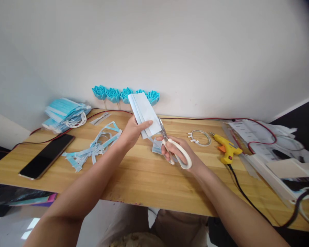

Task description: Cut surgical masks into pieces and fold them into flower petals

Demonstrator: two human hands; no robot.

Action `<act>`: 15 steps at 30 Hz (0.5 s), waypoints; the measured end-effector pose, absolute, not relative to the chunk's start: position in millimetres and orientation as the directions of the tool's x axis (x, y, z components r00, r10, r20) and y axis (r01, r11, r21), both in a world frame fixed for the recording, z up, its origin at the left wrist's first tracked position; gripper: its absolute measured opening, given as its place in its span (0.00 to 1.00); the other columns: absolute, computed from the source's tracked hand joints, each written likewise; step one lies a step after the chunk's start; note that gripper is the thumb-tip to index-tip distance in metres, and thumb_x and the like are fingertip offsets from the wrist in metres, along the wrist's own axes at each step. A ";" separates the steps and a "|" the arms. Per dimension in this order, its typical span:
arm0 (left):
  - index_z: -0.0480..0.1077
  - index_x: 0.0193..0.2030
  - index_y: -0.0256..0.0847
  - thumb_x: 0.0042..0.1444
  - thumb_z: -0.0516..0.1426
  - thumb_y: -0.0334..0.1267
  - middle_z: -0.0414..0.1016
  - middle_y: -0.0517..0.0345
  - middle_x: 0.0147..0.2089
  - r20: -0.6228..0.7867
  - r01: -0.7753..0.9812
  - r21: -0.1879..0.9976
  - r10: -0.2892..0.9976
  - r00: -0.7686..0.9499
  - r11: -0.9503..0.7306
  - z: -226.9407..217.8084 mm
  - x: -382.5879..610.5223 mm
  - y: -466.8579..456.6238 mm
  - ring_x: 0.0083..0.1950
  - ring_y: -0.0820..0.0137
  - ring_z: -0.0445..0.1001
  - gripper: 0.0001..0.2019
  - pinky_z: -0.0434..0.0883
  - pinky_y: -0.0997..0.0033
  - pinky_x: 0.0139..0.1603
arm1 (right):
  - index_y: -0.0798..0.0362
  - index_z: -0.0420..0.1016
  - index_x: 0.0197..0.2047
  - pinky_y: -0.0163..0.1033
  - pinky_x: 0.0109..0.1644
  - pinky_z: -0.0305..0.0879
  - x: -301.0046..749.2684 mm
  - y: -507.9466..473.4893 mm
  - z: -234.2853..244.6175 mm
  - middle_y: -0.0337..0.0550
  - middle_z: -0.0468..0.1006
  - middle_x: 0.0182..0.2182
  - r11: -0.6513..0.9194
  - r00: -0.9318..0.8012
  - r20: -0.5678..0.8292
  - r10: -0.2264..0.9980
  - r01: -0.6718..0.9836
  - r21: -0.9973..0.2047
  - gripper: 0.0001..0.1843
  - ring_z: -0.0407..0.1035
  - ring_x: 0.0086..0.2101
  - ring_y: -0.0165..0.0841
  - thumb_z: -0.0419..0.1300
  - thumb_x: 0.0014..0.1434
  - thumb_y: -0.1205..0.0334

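My left hand [135, 131] pinches a folded, pale blue piece of face mask material [145, 111] by its lower left side, thumb on top. White-handled scissors [181, 153] are in my right hand [176, 147], fingers through the loops. Their blades [163, 127] lie against the right edge of the mask piece; whether they are cutting through it is hard to see. Under my hands, a bit of pale blue mask material [157, 148] rests on the table, partly hidden by my right fingers.
Cut blue strips [95, 147] lie beside a black phone [47, 156]. Stacked masks [64, 111] sit back left. Several blue fabric flowers [113, 95] lean at the wall. On the right are a wire coil [201, 138], a yellow glue gun [226, 148] and a white box [273, 175].
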State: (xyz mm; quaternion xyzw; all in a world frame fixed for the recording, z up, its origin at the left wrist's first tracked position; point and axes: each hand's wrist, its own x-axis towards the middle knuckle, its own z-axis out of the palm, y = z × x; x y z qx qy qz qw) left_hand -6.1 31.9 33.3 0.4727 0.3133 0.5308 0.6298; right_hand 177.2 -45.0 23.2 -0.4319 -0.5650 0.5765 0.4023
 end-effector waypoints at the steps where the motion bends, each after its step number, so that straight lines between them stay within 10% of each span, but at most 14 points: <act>1: 0.70 0.46 0.33 0.41 0.69 0.39 0.78 0.47 0.44 0.109 -0.370 0.929 0.965 0.239 -0.013 33.0 -6.2 32.2 0.42 0.62 0.76 0.25 0.73 0.64 0.44 | 0.58 0.73 0.48 0.32 0.19 0.58 177.1 -45.2 23.3 0.40 0.70 0.26 -0.040 -0.300 -0.045 0.953 0.024 -0.999 0.31 0.61 0.20 0.26 0.61 0.55 0.39; 15: 0.70 0.46 0.33 0.43 0.69 0.40 0.78 0.47 0.45 0.124 -0.355 0.934 0.964 0.236 -0.033 31.8 -7.0 33.1 0.43 0.62 0.76 0.24 0.73 0.63 0.46 | 0.59 0.74 0.50 0.32 0.16 0.54 176.5 -46.7 24.1 0.39 0.70 0.24 -0.082 -0.269 -0.072 0.961 -0.026 -0.996 0.33 0.59 0.18 0.25 0.64 0.52 0.39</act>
